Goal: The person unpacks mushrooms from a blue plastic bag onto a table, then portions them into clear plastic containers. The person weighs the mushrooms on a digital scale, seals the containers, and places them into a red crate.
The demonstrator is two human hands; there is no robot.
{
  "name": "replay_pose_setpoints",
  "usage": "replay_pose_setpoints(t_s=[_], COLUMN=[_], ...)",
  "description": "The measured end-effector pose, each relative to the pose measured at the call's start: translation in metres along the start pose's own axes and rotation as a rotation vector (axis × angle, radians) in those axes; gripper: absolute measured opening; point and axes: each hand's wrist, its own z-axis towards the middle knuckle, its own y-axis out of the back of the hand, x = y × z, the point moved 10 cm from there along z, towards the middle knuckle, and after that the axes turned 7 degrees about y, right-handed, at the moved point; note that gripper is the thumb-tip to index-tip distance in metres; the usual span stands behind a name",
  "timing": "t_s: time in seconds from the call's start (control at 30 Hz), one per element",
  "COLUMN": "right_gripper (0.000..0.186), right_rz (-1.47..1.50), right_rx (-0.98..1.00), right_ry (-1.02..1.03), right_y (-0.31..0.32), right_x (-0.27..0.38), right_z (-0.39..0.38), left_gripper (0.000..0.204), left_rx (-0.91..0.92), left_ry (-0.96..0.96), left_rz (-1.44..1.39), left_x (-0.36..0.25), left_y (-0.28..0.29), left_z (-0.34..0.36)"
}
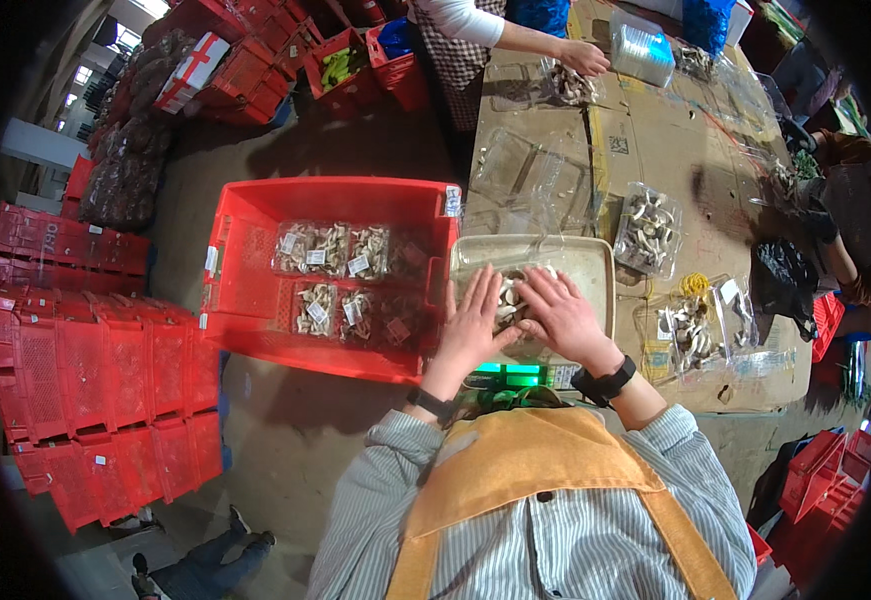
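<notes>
A heap of pale mushrooms (pixel 511 300) lies on the cream-coloured pan (pixel 595 262) of a scale, whose green lit display (pixel 508 375) shows just below. My left hand (pixel 473 318) rests along the left side of the heap, its fingers stretched out and pointing away from me. From the other side my right hand (pixel 561 312) lies over the mushrooms with its fingers spread. Both thumbs come close together in front of the heap. My hands cover part of the mushrooms, and whether a tray is under them I cannot tell.
Left of the scale stands a red crate (pixel 245 330) with several packed mushroom trays (pixel 330 248). A mushroom tray (pixel 647 230) and another mushroom pile (pixel 693 328) lie on the cardboard-covered table (pixel 645 145). Across it, a person's hand (pixel 583 58) touches mushrooms. Red crates (pixel 105 370) stand stacked at left.
</notes>
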Motion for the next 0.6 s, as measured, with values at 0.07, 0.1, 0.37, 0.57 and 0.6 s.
replay_pose_setpoints(t_s=[0.07, 0.1, 0.37, 0.57, 0.6], right_gripper=[0.061, 0.060, 0.052, 0.047, 0.048], right_rz=[-0.030, -0.019, 0.329, 0.946, 0.957], right_rx=[0.038, 0.047, -0.350, -0.236, -0.217], right_ry=[0.022, 0.038, -0.220, -0.583, -0.625], right_y=[-0.007, -0.008, 0.047, -0.019, -0.025], right_x=[0.004, 0.006, -0.070, -0.136, -0.141], right_z=[0.002, 0.003, -0.013, -0.012, -0.008], left_gripper=[0.087, 0.088, 0.087, 0.060, 0.057], left_rx=[0.071, 0.056, -0.220, -0.324, -0.323], left_ry=[-0.050, -0.057, 0.110, 0.421, 0.451], left_rz=[-0.007, -0.003, -0.337, -1.230, -1.243], left_x=[-0.007, -0.009, 0.034, 0.092, 0.095], left_y=[-0.007, -0.005, 0.047, 0.034, 0.029], left_z=[0.000, 0.001, -0.008, -0.022, -0.020])
